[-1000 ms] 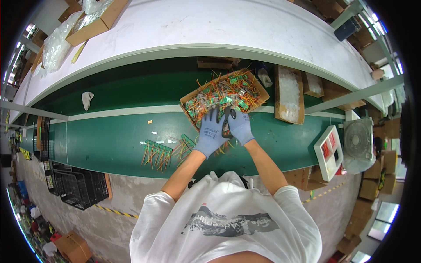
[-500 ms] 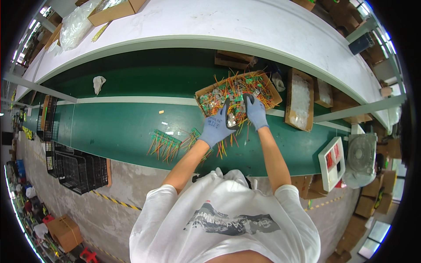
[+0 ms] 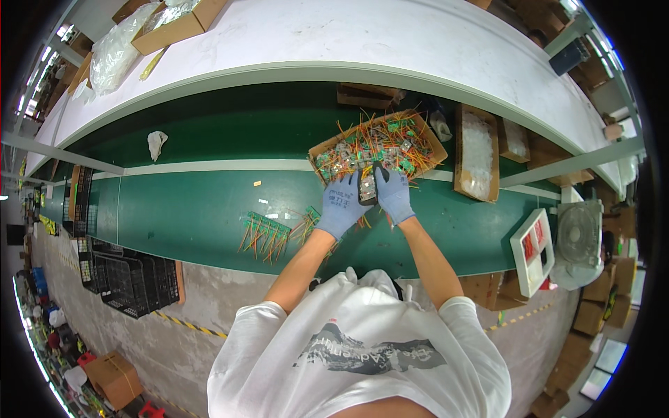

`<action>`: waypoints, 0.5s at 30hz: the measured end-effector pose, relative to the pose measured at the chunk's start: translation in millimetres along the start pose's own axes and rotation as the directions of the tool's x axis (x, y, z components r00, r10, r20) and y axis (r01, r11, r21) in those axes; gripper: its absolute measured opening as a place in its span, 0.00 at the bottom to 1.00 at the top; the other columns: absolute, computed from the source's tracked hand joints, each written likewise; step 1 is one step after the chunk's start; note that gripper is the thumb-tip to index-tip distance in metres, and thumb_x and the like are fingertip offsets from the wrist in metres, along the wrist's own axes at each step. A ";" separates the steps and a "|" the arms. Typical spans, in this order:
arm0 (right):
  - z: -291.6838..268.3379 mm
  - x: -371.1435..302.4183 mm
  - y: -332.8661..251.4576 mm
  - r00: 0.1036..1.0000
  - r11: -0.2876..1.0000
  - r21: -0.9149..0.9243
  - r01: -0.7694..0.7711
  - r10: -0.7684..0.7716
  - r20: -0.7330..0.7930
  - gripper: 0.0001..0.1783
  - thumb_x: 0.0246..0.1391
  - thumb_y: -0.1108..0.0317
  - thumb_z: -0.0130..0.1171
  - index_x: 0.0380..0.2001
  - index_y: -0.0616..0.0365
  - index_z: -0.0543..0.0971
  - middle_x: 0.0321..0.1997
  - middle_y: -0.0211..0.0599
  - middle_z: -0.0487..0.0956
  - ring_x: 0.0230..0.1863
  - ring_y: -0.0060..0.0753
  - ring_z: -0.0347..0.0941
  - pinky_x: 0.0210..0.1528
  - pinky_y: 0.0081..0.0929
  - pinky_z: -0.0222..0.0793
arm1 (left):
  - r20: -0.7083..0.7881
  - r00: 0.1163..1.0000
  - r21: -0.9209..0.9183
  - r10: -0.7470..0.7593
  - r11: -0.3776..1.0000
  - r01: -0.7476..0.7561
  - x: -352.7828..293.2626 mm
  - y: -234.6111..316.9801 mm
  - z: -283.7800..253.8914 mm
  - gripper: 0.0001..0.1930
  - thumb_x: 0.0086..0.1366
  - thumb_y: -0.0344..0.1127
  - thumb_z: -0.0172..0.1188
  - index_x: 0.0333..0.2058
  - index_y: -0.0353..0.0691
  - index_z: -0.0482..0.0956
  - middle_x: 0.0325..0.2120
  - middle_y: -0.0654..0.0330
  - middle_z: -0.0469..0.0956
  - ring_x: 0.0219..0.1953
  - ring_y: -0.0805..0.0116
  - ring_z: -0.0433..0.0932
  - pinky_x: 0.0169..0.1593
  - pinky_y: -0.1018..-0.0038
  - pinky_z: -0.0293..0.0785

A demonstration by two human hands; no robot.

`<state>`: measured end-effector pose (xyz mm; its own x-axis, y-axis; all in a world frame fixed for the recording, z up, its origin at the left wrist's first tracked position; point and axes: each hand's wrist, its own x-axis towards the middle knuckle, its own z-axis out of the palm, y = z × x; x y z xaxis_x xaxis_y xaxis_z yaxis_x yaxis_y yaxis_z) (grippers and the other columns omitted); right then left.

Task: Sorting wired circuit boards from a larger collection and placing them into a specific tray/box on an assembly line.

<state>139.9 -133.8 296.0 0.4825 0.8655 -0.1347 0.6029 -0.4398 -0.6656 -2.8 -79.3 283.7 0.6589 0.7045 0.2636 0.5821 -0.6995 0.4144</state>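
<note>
My left hand [image 3: 341, 205], in a blue-grey glove with dark fingertips, is closed on the left side of a small wired circuit board strip [image 3: 367, 187]. My right hand [image 3: 396, 196], gloved alike, closes on the strip's right side. Silvery square parts show on the strip between the hands; orange wires hang beneath. Just beyond the hands is a cardboard box [image 3: 437, 146] heaped with wired circuit boards [image 3: 369, 145]. Left of my left hand, a row of green circuit boards [image 3: 266, 228] with wires lies on the green bench, and another bunch [image 3: 308, 221] sits nearer.
A white shelf [image 3: 334, 38] spans above the green bench [image 3: 181, 212]. Boxes of clear plastic parts [image 3: 477, 157] stand at right, with a white divided tray [image 3: 523, 268] at the bench edge. Black crates [image 3: 136, 282] stand at left. A white rag [image 3: 157, 145] lies farther back.
My hands have come together, with the right hand moving left and toward me onto the board strip. Both now hold it at the box's near edge.
</note>
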 end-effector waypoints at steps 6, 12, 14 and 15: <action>18.8 13.1 63.5 0.944 0.943 0.283 0.174 -0.242 0.225 0.16 0.58 0.65 0.51 0.47 0.62 0.74 0.37 0.36 0.80 0.35 0.33 0.77 0.40 0.27 0.72 | 0.166 0.983 -0.245 -0.081 0.962 0.120 -8.1 4.7 6.8 0.29 0.46 0.56 0.68 0.38 0.38 0.74 0.30 0.50 0.79 0.34 0.50 0.78 0.37 0.62 0.75; 47.3 2.5 55.0 0.826 0.314 0.790 -0.527 -0.030 0.563 0.16 0.62 0.65 0.48 0.49 0.60 0.74 0.40 0.34 0.79 0.40 0.24 0.76 0.38 0.22 0.72 | 0.286 0.949 -0.612 -0.131 0.737 0.286 -12.6 -5.3 8.3 0.34 0.39 0.51 0.75 0.40 0.36 0.72 0.33 0.50 0.79 0.37 0.55 0.80 0.39 0.65 0.75; 43.1 35.4 101.1 0.969 0.670 0.707 -0.225 0.075 0.237 0.17 0.62 0.63 0.49 0.48 0.62 0.74 0.40 0.39 0.80 0.38 0.31 0.77 0.39 0.27 0.73 | 0.181 0.978 -0.618 -0.104 0.761 0.195 -0.3 7.0 4.7 0.42 0.39 0.50 0.76 0.51 0.36 0.68 0.39 0.47 0.78 0.41 0.56 0.80 0.42 0.65 0.75; 28.9 54.1 164.3 0.994 0.835 0.543 -0.094 0.113 -0.003 0.19 0.61 0.60 0.50 0.46 0.64 0.75 0.39 0.39 0.81 0.37 0.31 0.78 0.39 0.26 0.73 | 0.181 0.983 -0.639 0.023 0.763 0.100 15.1 32.9 2.9 0.55 0.42 0.55 0.73 0.62 0.36 0.52 0.42 0.43 0.77 0.43 0.46 0.78 0.47 0.62 0.74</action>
<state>246.7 -152.3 158.2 0.5492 0.8096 -0.2072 0.1134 -0.3178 -0.9413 27.7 -92.1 298.7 0.7472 0.6552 0.1113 0.2053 -0.3869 0.8990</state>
